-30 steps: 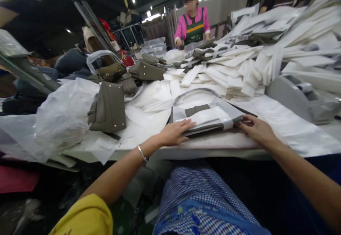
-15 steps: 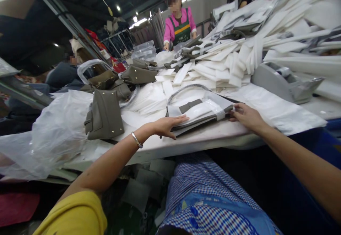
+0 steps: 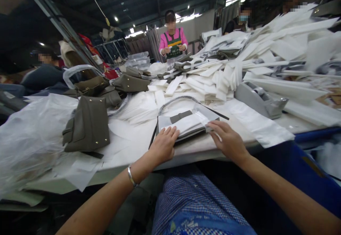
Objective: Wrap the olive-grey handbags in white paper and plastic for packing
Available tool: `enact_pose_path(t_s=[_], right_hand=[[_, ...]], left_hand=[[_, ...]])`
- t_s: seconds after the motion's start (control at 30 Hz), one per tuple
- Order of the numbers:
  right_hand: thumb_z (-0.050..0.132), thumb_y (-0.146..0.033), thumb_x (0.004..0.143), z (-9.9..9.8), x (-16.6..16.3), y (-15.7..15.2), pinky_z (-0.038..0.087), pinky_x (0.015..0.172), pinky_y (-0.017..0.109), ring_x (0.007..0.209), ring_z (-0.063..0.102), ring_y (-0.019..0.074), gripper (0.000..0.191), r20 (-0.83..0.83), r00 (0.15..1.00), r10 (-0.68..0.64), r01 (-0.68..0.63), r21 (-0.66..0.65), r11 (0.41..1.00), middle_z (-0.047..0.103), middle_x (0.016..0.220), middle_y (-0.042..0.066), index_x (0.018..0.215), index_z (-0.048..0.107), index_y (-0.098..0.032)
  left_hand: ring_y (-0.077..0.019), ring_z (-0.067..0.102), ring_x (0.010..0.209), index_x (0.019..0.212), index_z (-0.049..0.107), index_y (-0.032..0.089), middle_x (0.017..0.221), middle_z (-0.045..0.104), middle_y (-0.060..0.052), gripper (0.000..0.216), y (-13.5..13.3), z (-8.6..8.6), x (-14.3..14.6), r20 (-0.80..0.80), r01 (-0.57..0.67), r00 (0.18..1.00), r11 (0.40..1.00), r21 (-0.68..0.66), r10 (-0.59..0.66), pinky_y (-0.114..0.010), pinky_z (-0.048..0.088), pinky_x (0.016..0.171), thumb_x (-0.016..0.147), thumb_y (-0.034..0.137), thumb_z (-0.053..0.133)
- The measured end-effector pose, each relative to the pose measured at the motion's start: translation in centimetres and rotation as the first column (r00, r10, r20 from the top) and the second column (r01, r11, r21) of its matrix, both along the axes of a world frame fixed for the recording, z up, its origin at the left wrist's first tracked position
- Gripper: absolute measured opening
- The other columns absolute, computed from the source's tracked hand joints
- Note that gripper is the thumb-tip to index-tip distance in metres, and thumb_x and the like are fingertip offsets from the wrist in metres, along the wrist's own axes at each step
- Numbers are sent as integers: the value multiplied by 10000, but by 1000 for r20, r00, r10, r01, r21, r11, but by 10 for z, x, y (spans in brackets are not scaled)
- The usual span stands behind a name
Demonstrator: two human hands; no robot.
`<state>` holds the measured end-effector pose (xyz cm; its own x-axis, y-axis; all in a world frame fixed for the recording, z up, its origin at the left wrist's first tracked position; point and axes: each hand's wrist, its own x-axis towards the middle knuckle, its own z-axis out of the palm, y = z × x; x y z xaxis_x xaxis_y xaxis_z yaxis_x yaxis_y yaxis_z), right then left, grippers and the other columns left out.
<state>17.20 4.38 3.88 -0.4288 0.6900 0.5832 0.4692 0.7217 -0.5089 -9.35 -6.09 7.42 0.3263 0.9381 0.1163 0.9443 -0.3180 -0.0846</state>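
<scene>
A grey handbag (image 3: pixel 181 116) lies on its side on the white table (image 3: pixel 133 153) in front of me, its wrapped handle (image 3: pixel 179 100) arching away. White padding (image 3: pixel 189 124) covers part of its face, with a strip of clear plastic (image 3: pixel 203 119) near the right end. My left hand (image 3: pixel 163 144) rests palm down over the bag's near left edge, fingers extended. At the near right corner, my right hand (image 3: pixel 227 139) pinches the bag's edge, where the plastic strip is, between thumb and fingers; its exact hold is partly hidden.
Left of the bag stands another olive-grey handbag (image 3: pixel 92 124), beside crumpled clear plastic (image 3: pixel 32 132). A tape dispenser (image 3: pixel 257 100) sits to the right on white sheeting. White foam strips (image 3: pixel 210 82) are heaped behind. A co-worker in pink sleeves (image 3: pixel 173 44) stands across the table.
My left hand has come from the bag's left end to its near edge. My right hand has shifted to the near right corner. The bag now lies turned slightly, and the view has swung right.
</scene>
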Motion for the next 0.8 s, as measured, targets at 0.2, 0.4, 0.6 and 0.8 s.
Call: enact_pose_path(t_s=[0.2,0.4,0.6,0.8], right_hand=[[561,-393,924,-11,-32,-24,522,883,429,884,701,272,186,-149,976,159,-212,-471,857,731,914,60,988,680,-264],[776,-457,724,-10,-36,-38,521,877,394,926,671,232,351,-493,861,-126,-424,-831,360,659,902,10,911,588,-227],[757,-292,712,9,-58,-59,382,1057,393,1154,585,245,253,-648,700,-301,-534,-755,380,682,979,11,823,538,-231],[719,-354,813,26,-58,-58,470,1006,407,1138,644,258,177,-602,799,11,-503,-657,562,636,1319,65,904,621,-238]], left_hand=[[-353,509,1329,1244,508,56,1400,531,-287,415,11,-23,28,25,-136,991,977,166,134,-502,429,1082,882,224,624],[-320,498,1346,1442,412,103,1465,505,-206,572,8,-42,16,82,-81,995,958,275,60,-452,417,1106,922,257,593],[-333,546,1285,1498,380,141,1461,520,-180,661,8,-54,10,125,-92,991,905,415,44,-445,441,1057,924,369,617],[-296,564,1275,1577,212,190,1483,509,-141,714,5,-61,-16,205,-196,973,835,513,103,-404,444,1052,954,233,557]])
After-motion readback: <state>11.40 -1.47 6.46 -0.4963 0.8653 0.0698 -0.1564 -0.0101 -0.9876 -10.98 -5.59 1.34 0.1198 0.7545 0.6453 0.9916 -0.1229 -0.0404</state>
